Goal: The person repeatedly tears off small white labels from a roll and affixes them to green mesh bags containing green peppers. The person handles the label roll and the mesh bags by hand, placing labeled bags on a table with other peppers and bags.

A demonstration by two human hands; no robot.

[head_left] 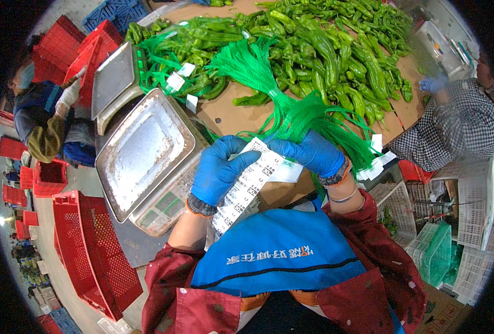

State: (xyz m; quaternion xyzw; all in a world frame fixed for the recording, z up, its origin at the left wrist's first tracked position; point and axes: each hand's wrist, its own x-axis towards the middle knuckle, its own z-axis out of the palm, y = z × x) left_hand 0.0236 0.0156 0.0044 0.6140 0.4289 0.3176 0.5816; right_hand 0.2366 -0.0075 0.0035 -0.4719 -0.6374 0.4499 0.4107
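Note:
My left hand (218, 170), in a blue glove, pinches a long strip of white printed labels (241, 195) that hangs down over my apron. My right hand (313, 155), gloved in blue too, is closed at the strip's upper end, against a bundle of green mesh bags (297, 114). What its fingertips grip is partly hidden; a white tag (287, 171) shows just below them. The bundle's other white tags (376, 166) fan out to the right of my wrist. Beyond my hands, a large heap of green peppers (327, 53) covers the far side of the cardboard-topped table (241, 116).
Left of my hands stands a scale (146, 156) with a worn metal pan, and a second scale (113, 80) behind it. Red crates (94, 250) sit at the left, white crates (475, 211) at the right. Co-workers (453, 122) are on both sides.

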